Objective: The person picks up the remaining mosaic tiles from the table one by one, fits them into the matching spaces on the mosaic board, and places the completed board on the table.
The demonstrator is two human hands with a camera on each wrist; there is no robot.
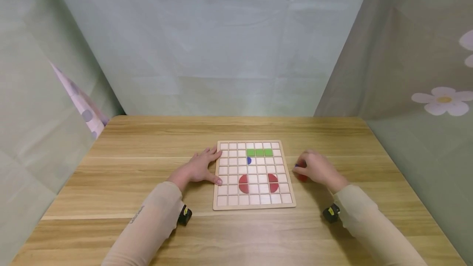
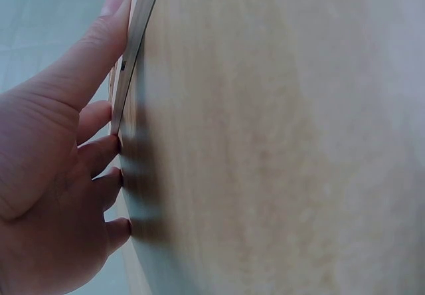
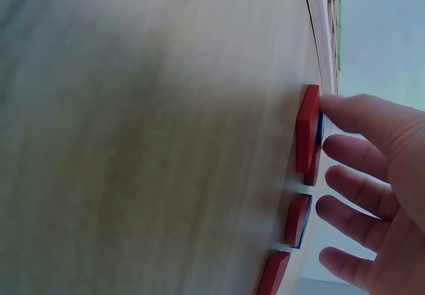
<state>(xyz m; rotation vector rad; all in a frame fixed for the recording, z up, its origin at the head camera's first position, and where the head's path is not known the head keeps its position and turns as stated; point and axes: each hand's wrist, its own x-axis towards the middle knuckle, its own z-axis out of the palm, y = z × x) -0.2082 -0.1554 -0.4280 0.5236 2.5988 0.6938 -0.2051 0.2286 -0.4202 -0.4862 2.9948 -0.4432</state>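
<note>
A wood-grain desk (image 1: 258,237) carries a pale gridded board (image 1: 255,207) near its middle. The left hand (image 1: 197,166) is spread wide, thumb and fingers touching the board's left edge. The right hand (image 1: 318,167), loosely bent, is just beside the board's right edge, at loose red pieces (image 3: 307,132) and a blue piece (image 3: 320,127); whether it pinches one I cannot tell. On the grid lie two red half-discs (image 1: 244,188), three green squares (image 1: 259,152) in a row and a small blue shape (image 1: 249,161).
</note>
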